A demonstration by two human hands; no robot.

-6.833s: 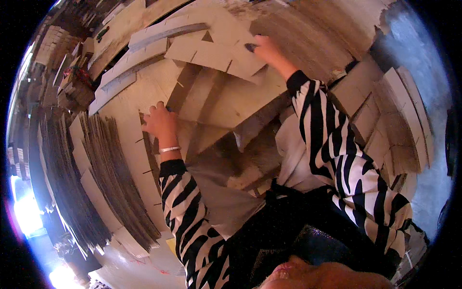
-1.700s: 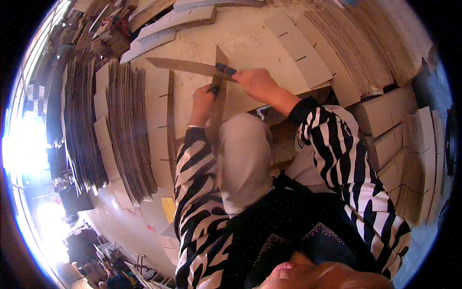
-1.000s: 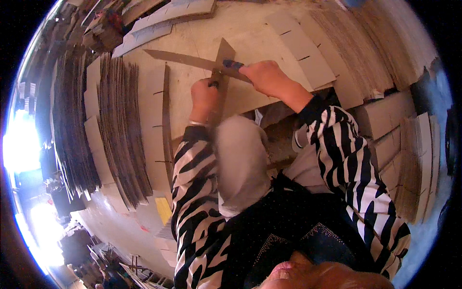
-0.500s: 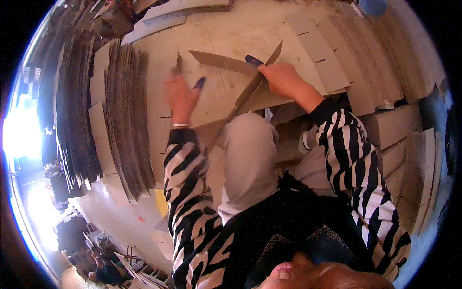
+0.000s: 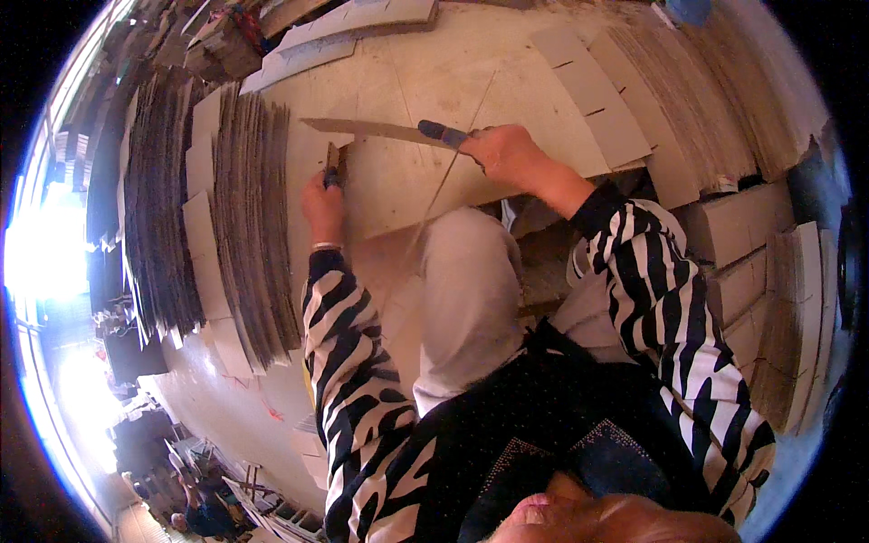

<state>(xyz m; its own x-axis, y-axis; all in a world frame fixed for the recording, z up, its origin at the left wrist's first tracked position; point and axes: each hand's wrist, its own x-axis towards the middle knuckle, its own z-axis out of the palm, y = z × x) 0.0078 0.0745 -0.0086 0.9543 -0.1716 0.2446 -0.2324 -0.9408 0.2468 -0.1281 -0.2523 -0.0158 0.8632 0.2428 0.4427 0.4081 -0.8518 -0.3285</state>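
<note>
My right hand [image 5: 512,156] is closed on a long brown cardboard strip [image 5: 371,128], its dark-covered thumb lying along the strip's right end. The strip reaches left above the tabletop. A second cardboard strip [image 5: 442,184], seen nearly edge-on, crosses it by my right fingers and slants down past my knee. My left hand [image 5: 323,210] is closed, its dark-covered thumb pressed on a short-looking brown cardboard piece [image 5: 339,156] seen mostly end-on. That piece stands just below the long strip's left end; whether they touch I cannot tell.
Tall rows of cardboard strips [image 5: 258,226] stand on my left. More slotted strips [image 5: 588,100] lie fanned at the right of the wooden tabletop [image 5: 425,68]. Grey-white sheets [image 5: 353,23] lie at the far edge. Cardboard stacks [image 5: 742,226] stand low at right.
My right hand has shifted left with the crossed strips, and the long strip's free end has swung left. My left hand has drawn slightly down, its thumb now closed against its cardboard piece.
</note>
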